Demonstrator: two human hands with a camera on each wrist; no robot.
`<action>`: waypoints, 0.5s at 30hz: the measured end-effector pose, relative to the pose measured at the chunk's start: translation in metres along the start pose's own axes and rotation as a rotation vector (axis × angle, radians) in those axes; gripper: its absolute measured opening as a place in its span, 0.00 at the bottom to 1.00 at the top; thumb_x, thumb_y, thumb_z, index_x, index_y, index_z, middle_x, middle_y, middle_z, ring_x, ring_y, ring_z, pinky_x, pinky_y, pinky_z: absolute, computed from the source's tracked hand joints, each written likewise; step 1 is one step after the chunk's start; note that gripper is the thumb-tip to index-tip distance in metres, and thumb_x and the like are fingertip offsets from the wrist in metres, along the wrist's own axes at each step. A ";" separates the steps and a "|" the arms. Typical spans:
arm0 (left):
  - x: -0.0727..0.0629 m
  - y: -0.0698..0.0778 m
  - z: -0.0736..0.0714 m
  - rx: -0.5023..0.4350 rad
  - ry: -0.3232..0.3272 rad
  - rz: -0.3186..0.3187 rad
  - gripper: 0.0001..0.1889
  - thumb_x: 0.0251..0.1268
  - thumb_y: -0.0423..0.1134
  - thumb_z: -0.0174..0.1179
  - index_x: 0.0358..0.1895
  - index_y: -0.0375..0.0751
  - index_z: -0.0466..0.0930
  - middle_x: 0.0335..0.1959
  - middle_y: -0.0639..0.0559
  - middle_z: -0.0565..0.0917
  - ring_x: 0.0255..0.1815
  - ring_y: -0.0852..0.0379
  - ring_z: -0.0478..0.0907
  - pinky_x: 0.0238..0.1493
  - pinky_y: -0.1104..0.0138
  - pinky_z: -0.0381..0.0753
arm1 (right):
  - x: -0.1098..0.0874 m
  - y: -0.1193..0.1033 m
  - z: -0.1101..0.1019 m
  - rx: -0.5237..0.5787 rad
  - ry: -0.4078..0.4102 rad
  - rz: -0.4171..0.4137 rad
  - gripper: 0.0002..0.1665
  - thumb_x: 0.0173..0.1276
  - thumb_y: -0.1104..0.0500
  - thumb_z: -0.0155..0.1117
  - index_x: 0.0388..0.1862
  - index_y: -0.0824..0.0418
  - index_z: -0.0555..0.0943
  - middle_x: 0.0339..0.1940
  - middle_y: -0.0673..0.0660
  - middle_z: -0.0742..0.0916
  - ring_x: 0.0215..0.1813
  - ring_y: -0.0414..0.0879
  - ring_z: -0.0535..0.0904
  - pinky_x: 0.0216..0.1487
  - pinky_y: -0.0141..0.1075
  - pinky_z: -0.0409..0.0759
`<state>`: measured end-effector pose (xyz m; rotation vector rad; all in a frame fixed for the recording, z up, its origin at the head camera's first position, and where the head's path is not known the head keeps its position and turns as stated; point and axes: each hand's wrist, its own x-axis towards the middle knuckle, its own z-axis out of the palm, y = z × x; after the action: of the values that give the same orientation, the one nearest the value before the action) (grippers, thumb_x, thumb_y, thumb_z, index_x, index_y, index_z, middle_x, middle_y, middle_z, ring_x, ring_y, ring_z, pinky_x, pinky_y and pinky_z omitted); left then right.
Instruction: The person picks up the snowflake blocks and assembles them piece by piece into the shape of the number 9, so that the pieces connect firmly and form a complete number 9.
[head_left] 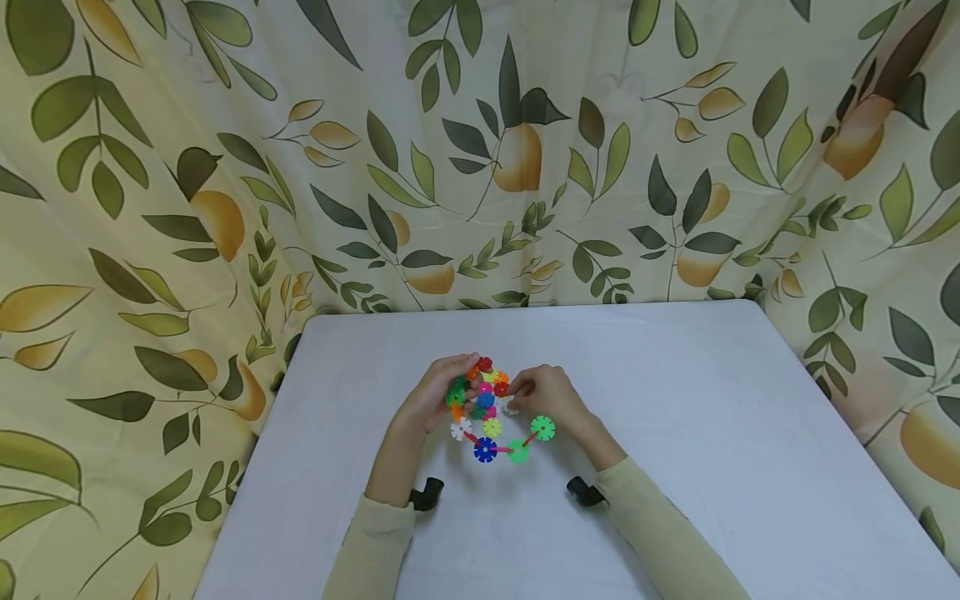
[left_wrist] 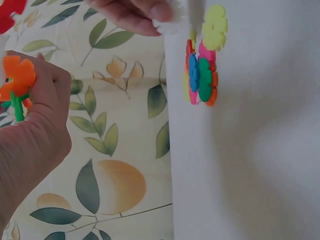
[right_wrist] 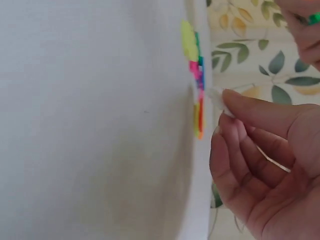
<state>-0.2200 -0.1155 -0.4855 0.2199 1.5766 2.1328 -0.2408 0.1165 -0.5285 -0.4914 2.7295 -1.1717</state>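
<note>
My left hand (head_left: 429,398) grips the left side of a colourful construction of notched plastic discs, near green and orange pieces. Its lower end shows a dark blue disc (head_left: 485,450) and bright green discs (head_left: 518,452), joined by short red and pink connectors. A flat cluster of interlocked discs (left_wrist: 205,80) hangs in the middle, over the table. Between thumb and fingers, my right hand (head_left: 553,395) pinches a white disc (right_wrist: 216,101), held close beside that cluster. In the left wrist view, an orange disc (left_wrist: 20,75) and a green piece show at the left hand.
The table (head_left: 675,375) has a white cover. Two black curved pieces (head_left: 428,494) show by the wrists, one at each forearm. Behind and around the table hangs a curtain (head_left: 480,167) patterned with leaves and fruit.
</note>
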 end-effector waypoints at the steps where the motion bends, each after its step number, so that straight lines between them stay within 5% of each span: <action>1: 0.000 0.000 0.000 0.000 -0.009 0.000 0.16 0.84 0.46 0.50 0.51 0.33 0.73 0.28 0.52 0.73 0.24 0.59 0.69 0.25 0.74 0.75 | -0.001 0.000 -0.002 0.016 0.009 -0.003 0.09 0.59 0.61 0.83 0.37 0.59 0.90 0.27 0.47 0.87 0.31 0.43 0.81 0.35 0.36 0.82; 7: 0.000 -0.001 0.000 -0.032 -0.045 -0.023 0.11 0.85 0.43 0.47 0.49 0.38 0.72 0.27 0.53 0.69 0.20 0.63 0.61 0.18 0.77 0.61 | -0.005 -0.005 -0.015 0.113 0.092 -0.029 0.08 0.63 0.58 0.81 0.39 0.57 0.91 0.30 0.48 0.89 0.33 0.46 0.85 0.36 0.35 0.85; 15: 0.001 0.001 0.002 -0.057 -0.055 -0.049 0.12 0.84 0.46 0.49 0.43 0.40 0.72 0.24 0.54 0.67 0.17 0.64 0.60 0.17 0.78 0.61 | -0.011 -0.021 -0.029 0.276 0.155 -0.032 0.10 0.66 0.57 0.78 0.43 0.59 0.90 0.33 0.53 0.91 0.33 0.52 0.90 0.39 0.45 0.89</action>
<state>-0.2199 -0.1135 -0.4841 0.2173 1.4734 2.1124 -0.2321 0.1263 -0.4937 -0.4252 2.6277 -1.6269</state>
